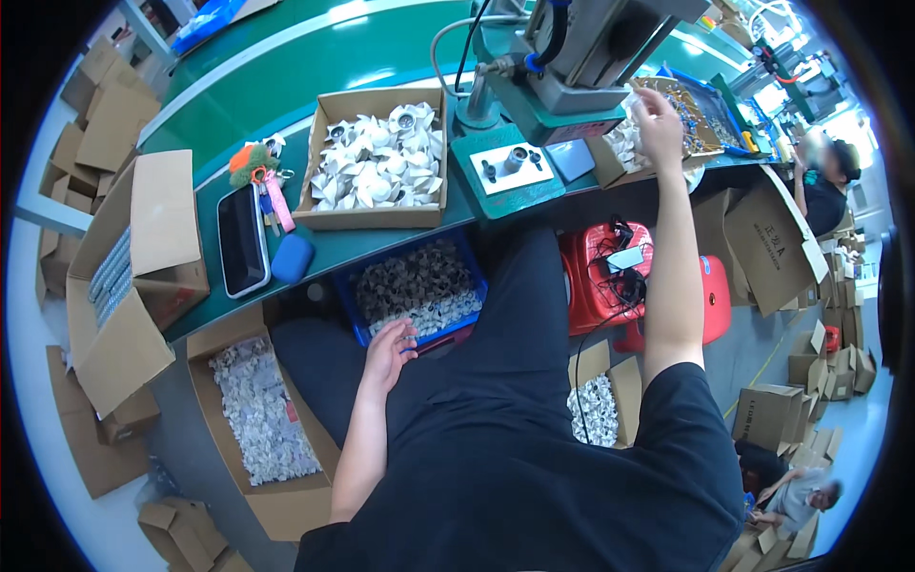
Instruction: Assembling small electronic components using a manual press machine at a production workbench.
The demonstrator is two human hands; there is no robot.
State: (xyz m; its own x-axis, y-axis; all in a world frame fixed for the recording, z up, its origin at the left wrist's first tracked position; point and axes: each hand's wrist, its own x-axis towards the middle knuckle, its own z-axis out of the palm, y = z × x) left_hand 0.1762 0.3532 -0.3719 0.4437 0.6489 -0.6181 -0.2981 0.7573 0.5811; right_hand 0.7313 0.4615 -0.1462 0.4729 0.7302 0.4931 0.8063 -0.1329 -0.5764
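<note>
My right hand (660, 124) is reached out to the right of the press (581, 86), above a carton of white plastic parts (626, 148). Its fingers are closed at the tips on a small white plastic part (632, 101), only partly visible. Over my lap, my left hand (388, 353) is held with fingers loosely bent and apart, nothing visible in it. It is nearest the blue crate (483, 276) of dark and white small parts. Below the press head, a metal fixture (516, 164) stands on a white plate with a green base. No white part is seen on the fixture.
An open carton (319, 217) of white finned parts stands left of the press. Farther left lie a phone (243, 240), a blue case (292, 257) and keys. Cartons of small parts (262, 410) and red stools (610, 257) flank my legs. Other people (827, 186) sit at the right.
</note>
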